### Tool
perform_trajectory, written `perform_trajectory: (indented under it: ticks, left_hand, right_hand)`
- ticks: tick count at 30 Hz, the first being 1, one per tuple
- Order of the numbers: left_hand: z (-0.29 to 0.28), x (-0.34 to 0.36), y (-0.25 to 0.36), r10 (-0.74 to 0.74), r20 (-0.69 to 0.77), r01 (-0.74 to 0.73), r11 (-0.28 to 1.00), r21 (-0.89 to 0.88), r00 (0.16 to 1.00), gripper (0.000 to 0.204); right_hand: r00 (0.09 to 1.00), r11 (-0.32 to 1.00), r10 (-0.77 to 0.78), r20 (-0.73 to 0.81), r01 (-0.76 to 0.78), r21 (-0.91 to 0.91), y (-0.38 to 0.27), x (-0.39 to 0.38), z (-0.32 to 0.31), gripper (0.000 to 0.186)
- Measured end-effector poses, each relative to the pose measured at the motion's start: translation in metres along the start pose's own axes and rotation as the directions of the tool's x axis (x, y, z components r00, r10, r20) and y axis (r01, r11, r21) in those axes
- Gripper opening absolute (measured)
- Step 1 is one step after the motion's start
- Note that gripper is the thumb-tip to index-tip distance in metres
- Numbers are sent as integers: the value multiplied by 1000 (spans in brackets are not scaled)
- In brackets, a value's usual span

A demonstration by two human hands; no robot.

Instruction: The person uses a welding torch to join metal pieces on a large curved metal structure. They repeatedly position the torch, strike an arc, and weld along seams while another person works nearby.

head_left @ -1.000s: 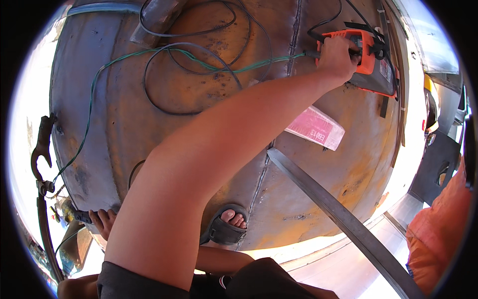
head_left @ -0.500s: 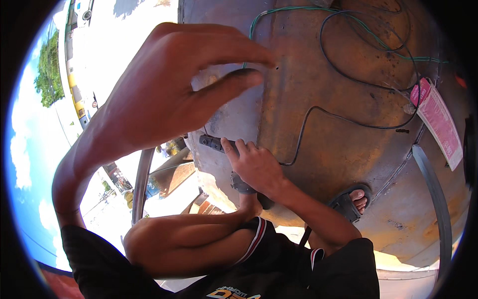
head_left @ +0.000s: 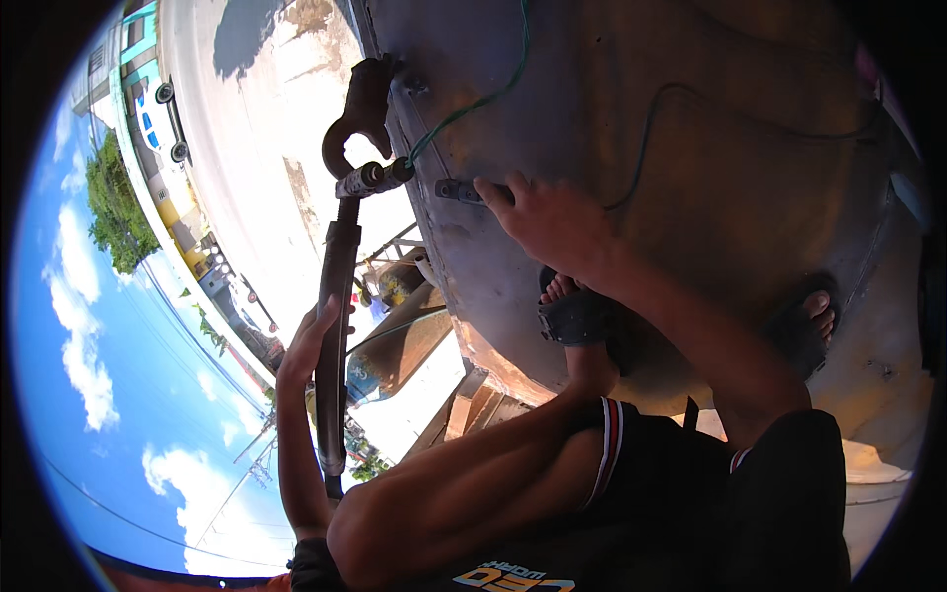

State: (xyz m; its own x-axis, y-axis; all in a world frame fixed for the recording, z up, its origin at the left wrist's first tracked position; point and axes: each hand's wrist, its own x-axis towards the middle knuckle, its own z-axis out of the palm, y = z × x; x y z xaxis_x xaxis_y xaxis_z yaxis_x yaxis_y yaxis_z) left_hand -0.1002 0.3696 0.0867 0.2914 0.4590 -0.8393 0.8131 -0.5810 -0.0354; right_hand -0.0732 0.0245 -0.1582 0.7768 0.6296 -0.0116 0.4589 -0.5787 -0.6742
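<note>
My left hand (head_left: 311,343) is wrapped around a long dark metal bar (head_left: 335,266) that stands at the tank's left edge. A hook-shaped metal piece (head_left: 363,111) is at the bar's upper end, and beside it is a clamp-like fitting (head_left: 375,179) where a green cable (head_left: 473,105) ends. My right hand (head_left: 552,222) is closed on a black corded handle, which looks like a welding electrode holder (head_left: 459,190). It rests close to the rusty steel surface (head_left: 681,247), with a dark cable (head_left: 646,138) running from behind the hand.
My sandalled feet (head_left: 572,316) are on the curved steel, my left knee bent near the bar. Beyond the left edge the surface drops away to a rusty cylinder (head_left: 400,345) and wooden pieces (head_left: 473,409) below. A street with a parked white vehicle (head_left: 158,118) lies farther off.
My left hand has come down from across the view and taken hold of the metal bar. The view has shifted left, bringing the hook-shaped piece in. My right hand still holds the electrode holder.
</note>
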Motion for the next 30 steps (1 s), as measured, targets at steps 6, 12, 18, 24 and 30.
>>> perform_trajectory:
  ticks: [6, 12, 18, 24, 30]
  left_hand:
    - [37, -55, 93, 812, -201, -476, 500, 724, 547, 65]
    - [73, -170, 200, 957, 74, -890, 289, -354, 281, 19]
    - [83, -150, 206, 953, 277, -887, 228, -402, 119, 20]
    - [91, -147, 212, 928, 348, -896, 265, -356, 136, 29]
    - [84, -149, 202, 920, 367, -922, 256, -292, 140, 40]
  right_hand:
    - [997, 999, 51, -65, -51, 9, -6, 9, 15, 54]
    - [994, 998, 52, -91, -50, 22, -18, -3, 28, 56]
    - [992, 996, 68, -105, -61, 68, -19, -15, 33, 58]
    - [991, 992, 78, -112, -66, 105, -20, -5, 31, 57]
    - [991, 994, 76, -111, -67, 87, -19, 8, 29, 56]
